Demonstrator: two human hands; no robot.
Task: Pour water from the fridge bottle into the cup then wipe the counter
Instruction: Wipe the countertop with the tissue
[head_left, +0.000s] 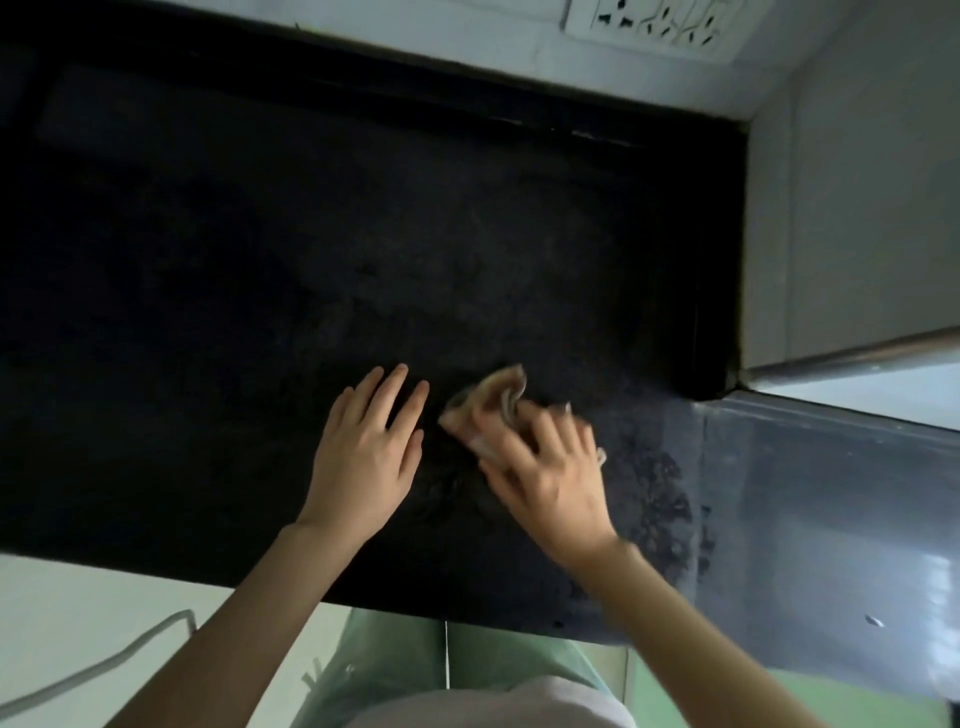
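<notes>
The black counter (322, 249) runs to a pale wall with a socket plate (652, 21). The left hand (363, 457) lies flat, fingers apart. The blurred right hand (550, 467) presses a cloth (488, 405) beside it; its finger state is unclear.

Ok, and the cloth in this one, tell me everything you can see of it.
The cloth is a small, crumpled, beige-pink rag, blurred by motion, so weave and any pattern can't be told. It lies bunched on the black counter near the front edge. The right hand presses on it, fingers spread over its near part; its far folds stick out beyond the fingertips. The left hand lies flat beside it, apart.
</notes>
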